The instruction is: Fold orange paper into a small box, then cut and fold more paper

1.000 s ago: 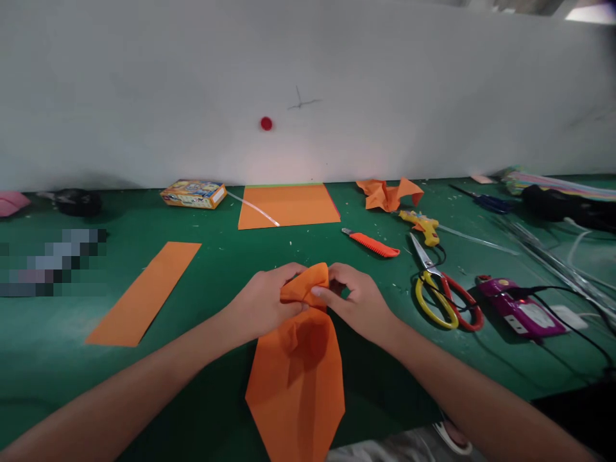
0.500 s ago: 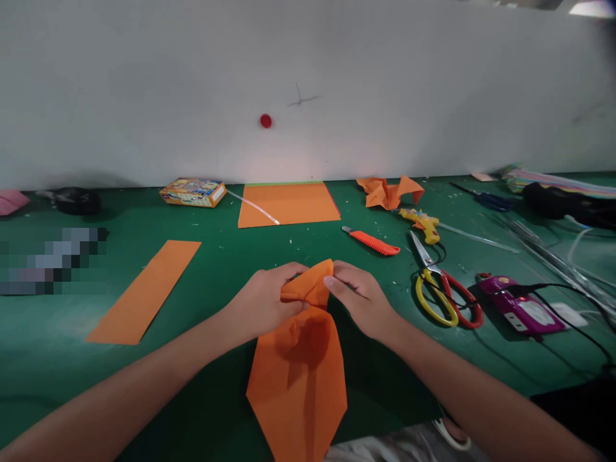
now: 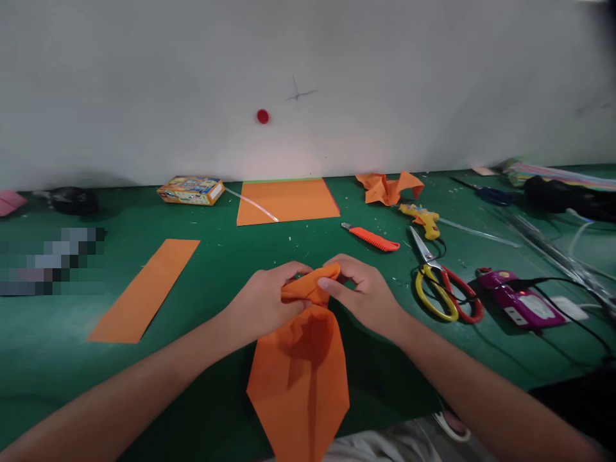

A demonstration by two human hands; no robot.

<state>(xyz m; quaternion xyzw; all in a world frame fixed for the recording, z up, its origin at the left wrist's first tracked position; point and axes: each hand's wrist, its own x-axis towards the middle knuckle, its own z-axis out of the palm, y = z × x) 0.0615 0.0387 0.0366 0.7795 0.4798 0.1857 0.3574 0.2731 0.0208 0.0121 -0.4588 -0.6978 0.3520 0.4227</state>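
Note:
Between my hands is a sheet of orange paper [image 3: 298, 378], folded and gathered at its upper end, with its wide pointed body hanging toward me. My left hand [image 3: 264, 295] is closed on the gathered neck from the left, thumb in front. On the other side my right hand [image 3: 360, 292] pinches the folded top, its thumb pressed on the front and its fingers behind. Inside the body below the neck the paper bulges and lies in shadow. Parts of the fingers behind the paper are hidden.
An orange strip [image 3: 144, 292] lies left. Farther back are a small box [image 3: 190, 191], an orange sheet stack [image 3: 289, 202] and crumpled orange paper [image 3: 389, 188]. Rightward lie a cutter knife [image 3: 370, 237], glue gun [image 3: 423, 221], scissors [image 3: 440, 282] and a purple power strip [image 3: 520, 298] with cables.
My right fingers have folded the paper's raised top corner down, and the right thumb has moved slightly left and lower over it. My left hand stays on the neck.

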